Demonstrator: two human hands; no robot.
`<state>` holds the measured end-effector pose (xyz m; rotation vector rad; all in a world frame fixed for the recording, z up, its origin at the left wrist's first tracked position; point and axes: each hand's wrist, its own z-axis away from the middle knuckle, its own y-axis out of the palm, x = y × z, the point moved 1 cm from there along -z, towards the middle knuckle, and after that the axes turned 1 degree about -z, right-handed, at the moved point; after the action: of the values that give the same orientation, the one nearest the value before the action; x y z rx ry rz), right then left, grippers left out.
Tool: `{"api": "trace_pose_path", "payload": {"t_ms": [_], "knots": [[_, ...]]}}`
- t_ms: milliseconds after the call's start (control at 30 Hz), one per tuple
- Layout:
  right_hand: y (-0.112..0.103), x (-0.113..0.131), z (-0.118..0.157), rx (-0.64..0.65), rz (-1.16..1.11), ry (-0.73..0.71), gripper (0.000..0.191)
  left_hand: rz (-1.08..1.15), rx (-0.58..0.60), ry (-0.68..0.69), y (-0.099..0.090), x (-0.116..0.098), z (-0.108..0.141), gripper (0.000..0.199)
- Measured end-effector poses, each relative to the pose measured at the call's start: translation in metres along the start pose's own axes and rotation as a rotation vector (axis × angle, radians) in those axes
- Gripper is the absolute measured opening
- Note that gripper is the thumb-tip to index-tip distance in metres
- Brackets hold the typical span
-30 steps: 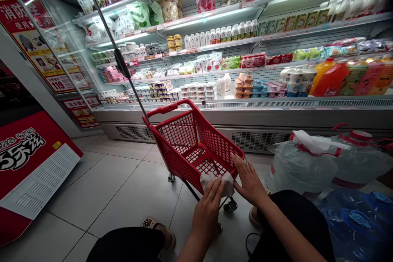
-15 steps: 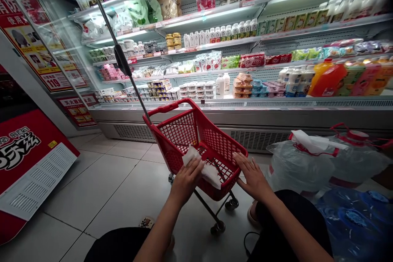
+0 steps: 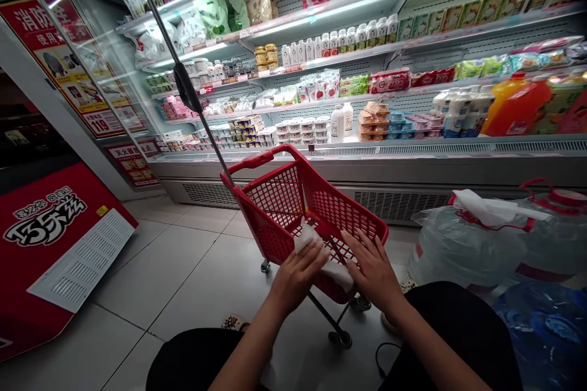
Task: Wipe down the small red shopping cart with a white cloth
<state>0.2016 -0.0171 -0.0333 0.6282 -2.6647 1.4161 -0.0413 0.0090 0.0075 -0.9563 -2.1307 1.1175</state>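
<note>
A small red shopping cart (image 3: pixel 339 203) with mesh sides stands in front of my knees, a metal pole rising from its handle end. My left hand (image 3: pixel 300 272) presses a crumpled white cloth (image 3: pixel 337 274) on the cart's near rim, its fingers laid over it. Part of the cloth sticks out on both sides of that hand. My right hand (image 3: pixel 372 266) is at the near right corner of the cart, fingers spread, close to the cloth's right end and holding nothing.
A refrigerated shelf unit (image 3: pixel 275 166) full of dairy and drinks runs behind the cart. Large water bottles (image 3: pixel 468 244) stand on the right. At the left is a red freezer (image 3: pixel 27 281). A black cable (image 3: pixel 378 357) lies by my right foot.
My right hand has left the outer right corner and moved inward, nearer the cloth. My left hand and the cloth have shifted a little right along the rim. The view has turned slightly.
</note>
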Motion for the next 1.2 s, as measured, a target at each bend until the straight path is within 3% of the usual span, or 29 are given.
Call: {"api": "trace_pose_path", "payload": {"t_ms": [167, 400, 467, 600, 667, 733, 800, 933, 1000, 1100, 1200], "knots": [[-0.003, -0.017, -0.002, 0.034, 0.023, 0.054, 0.061, -0.036, -0.053, -0.236, -0.001, 0.025, -0.009, 0.049], [0.011, -0.005, -0.034, 0.056, 0.064, 0.113, 0.068, -0.059, -0.08, -0.179, 0.012, -0.015, -0.011, 0.053], [0.012, -0.001, -0.036, 0.097, 0.053, 0.109, 0.068, -0.07, -0.088, -0.115, 0.013, -0.016, -0.009, 0.055], [0.001, 0.0, -0.032, 0.104, 0.046, 0.044, 0.064, -0.116, -0.077, -0.059, 0.005, 0.014, -0.007, 0.053], [-0.007, -0.001, -0.031, 0.097, 0.031, 0.01, 0.064, -0.154, -0.111, -0.148, 0.0, 0.032, -0.009, 0.05], [-0.013, -0.001, -0.031, 0.096, 0.015, -0.004, 0.065, -0.186, -0.166, -0.243, 0.0, 0.037, -0.011, 0.047], [-0.016, 0.001, -0.033, 0.13, -0.013, -0.021, 0.062, -0.192, -0.203, -0.279, 0.006, 0.023, -0.014, 0.047], [-0.021, 0.001, -0.036, 0.284, -0.121, -0.092, 0.05, -0.126, -0.187, -0.209, 0.024, -0.025, -0.017, 0.052], [-0.025, -0.001, -0.036, 0.35, -0.184, -0.136, 0.05, -0.111, -0.16, -0.149, 0.025, -0.034, -0.017, 0.054], [-0.031, -0.005, -0.035, 0.403, -0.236, -0.166, 0.051, -0.12, -0.109, -0.051, 0.017, -0.013, -0.015, 0.056], [-0.033, -0.006, -0.036, 0.387, -0.215, -0.148, 0.051, -0.17, -0.098, -0.107, 0.003, 0.029, -0.013, 0.053]]}}
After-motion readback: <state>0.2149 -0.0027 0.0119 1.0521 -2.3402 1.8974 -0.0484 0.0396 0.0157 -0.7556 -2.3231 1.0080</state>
